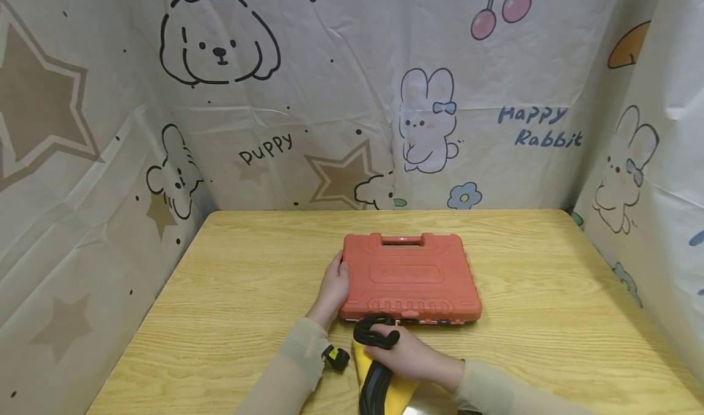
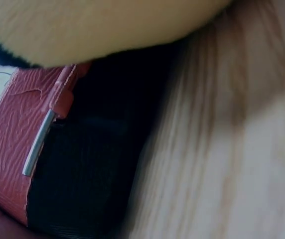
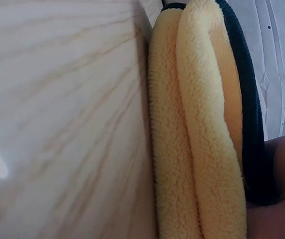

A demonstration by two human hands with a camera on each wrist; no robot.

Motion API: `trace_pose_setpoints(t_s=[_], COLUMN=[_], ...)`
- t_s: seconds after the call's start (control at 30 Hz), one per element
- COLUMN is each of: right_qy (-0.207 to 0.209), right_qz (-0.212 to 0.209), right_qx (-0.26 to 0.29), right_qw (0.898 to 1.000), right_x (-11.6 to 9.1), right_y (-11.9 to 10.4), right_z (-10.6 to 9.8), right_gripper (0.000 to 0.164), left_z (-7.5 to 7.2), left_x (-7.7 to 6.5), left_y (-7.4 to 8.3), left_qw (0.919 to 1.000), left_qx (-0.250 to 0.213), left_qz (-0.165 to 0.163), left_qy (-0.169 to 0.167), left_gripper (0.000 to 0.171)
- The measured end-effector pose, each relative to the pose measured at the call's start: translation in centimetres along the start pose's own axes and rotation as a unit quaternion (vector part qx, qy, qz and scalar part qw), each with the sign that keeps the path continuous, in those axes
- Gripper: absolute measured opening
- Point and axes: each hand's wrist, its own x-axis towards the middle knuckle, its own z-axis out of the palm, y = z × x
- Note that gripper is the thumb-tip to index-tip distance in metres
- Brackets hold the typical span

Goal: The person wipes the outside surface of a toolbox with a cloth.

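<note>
On the table [image 1: 247, 268], red case [image 1: 407, 280] lies long axis left-right, just beyond right hand [image 1: 407, 354], fingers gripping folded yellow cloth [image 3: 207, 124]; left hand [image 1: 334, 283] nearer, fairly straight fingers touching its left side.

Beyond a yellow wood-grain tabletop with rounded far corners [image 1: 264, 265] hangs a creased off-white sheet [image 1: 341, 91] printed with a black-outlined puppy head [image 1: 219, 52], pink cherries on green stems [image 1: 484, 24], a blue-bowed white rabbit [image 1: 428, 140], blue "Happy Rabbit" lettering [image 1: 541, 126] and a blue five-petalled flower [image 1: 464, 195].
</note>
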Motion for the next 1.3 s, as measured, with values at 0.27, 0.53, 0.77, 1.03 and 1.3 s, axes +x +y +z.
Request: trace_pose_setpoints(t_s=[0.27,0.53,0.77,1.03,1.3], right_qy=[-0.001,-0.008,-0.019,-0.027,-0.026], right_qz=[-0.005,-0.003,-0.006,0.005,-0.008], right_qx=[0.005,-0.001,0.008,0.025,0.043], right_qw=[1.0,1.0,1.0,0.999,0.999], right_x=[0.4,0.7,1.0,0.5,-1.0], right_y=[-0.3,-0.6,-0.3,-0.1,-0.1], right_z=[0.4,0.6,0.6,0.4,0.0], right_gripper=[0.038,0.041,0.04,0.041,0.024], left_z=[0.0,0.0,0.0,-0.1,-0.1], left_x=[0.0,0.1,0.0,0.0,0.1], left_y=[0.1,0.1,0.2,0.0,-0.1], left_qw=[1.0,1.0,1.0,0.9999,1.0], left_qx=[0.001,0.001,0.005,0.006,0.004], left_qz=[0.005,0.0,-0.005,-0.009,0.005], left_qy=[-0.007,-0.006,-0.003,-0.009,-0.005], left_gripper=[0.049,0.049,0.049,0.05,0.05])
